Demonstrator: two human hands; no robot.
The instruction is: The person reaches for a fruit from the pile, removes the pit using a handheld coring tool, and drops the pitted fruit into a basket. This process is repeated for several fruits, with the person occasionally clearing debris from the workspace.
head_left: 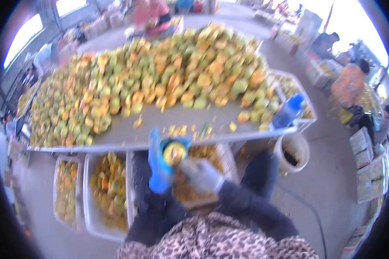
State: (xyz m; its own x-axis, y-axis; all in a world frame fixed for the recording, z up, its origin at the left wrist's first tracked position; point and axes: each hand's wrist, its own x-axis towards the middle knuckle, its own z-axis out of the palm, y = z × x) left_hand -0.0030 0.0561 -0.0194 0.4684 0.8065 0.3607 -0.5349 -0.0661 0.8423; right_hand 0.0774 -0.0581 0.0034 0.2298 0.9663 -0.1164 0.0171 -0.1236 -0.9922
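Observation:
My left hand, in a blue glove, is closed around a cut yellow fruit just below the table's front edge. The fruit's cut face, with a paler centre, is turned up. My right hand, in a pale grey glove, is beside it with its fingers curled toward the fruit. Blur hides what its fingertips hold, if anything. Under both hands stands a crate of small yellow pieces. A large heap of green, yellow and orange cut fruit covers much of the table.
A blue bottle-like object lies at the table's right corner. Below it is a white bucket with dark contents. White crates of fruit stand at the left. A cable crosses the floor. Other people sit around the hall.

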